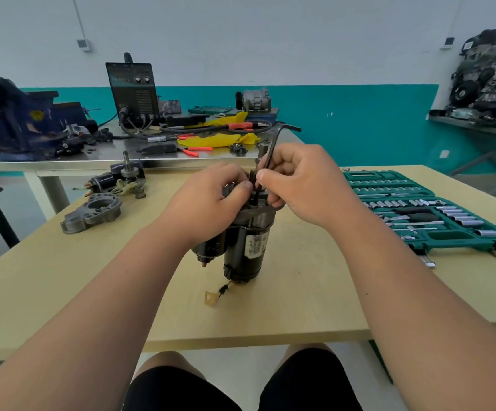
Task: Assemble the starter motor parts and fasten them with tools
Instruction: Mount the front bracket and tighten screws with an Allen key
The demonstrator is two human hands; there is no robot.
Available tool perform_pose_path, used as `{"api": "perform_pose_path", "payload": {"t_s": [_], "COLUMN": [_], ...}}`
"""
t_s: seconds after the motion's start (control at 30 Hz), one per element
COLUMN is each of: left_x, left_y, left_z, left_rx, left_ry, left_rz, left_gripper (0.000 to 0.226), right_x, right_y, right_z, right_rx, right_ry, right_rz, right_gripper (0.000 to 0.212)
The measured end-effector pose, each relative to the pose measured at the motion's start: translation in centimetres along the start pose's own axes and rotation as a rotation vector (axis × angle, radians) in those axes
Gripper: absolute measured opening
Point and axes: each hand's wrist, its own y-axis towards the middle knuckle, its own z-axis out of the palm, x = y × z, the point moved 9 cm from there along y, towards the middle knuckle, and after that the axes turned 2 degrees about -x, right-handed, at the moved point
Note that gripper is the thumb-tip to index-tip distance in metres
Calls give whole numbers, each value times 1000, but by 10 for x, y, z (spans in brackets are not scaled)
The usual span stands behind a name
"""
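Note:
A black starter motor [248,247] stands upright on the wooden table [315,298], its solenoid on the left side and a brass terminal lug [211,298] trailing at its base. My left hand [211,197] curls round the motor's top end. My right hand [297,185] pinches a black L-shaped hex key [273,149], whose long leg points down into the top of the motor. A grey aluminium end housing [92,213] lies at the left. Behind it sit a second solenoid and a shaft with gear [128,170].
An open green socket set case [427,212] lies at the right of the table. Behind is a metal bench [62,164] with a blue vise [12,120], a welder [134,90], red pliers and yellow cloth. My knees are under the table's near edge.

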Motion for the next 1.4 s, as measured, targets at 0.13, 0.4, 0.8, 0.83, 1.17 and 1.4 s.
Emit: {"api": "perform_pose_path", "payload": {"t_s": [0.13, 0.4, 0.8, 0.83, 1.17, 1.4], "left_x": [-5, -14, -18, -17, -16, -13], "left_y": [1, 4, 5, 5, 8, 9], "left_z": [1, 4, 9, 9, 9, 9], "left_rx": [-4, 98, 206, 207, 191, 183], "left_ry": [8, 25, -24, -15, -46, -26], "left_rz": [29, -12, -16, -20, -35, -63], "left_gripper": [14, 15, 22, 23, 20, 12], "right_x": [3, 4, -3, -2, 1, 6], "right_y": [-2, 3, 5, 5, 7, 5], "right_z": [-4, -4, -4, -4, -12, -16], "right_rx": [-33, -85, 28, 22, -92, -220], "right_ry": [-66, -182, 60, 36, -51, -149], "right_rz": [-38, -12, 37, 28, -9, -18], "right_gripper": [14, 17, 13, 13, 16, 36]}}
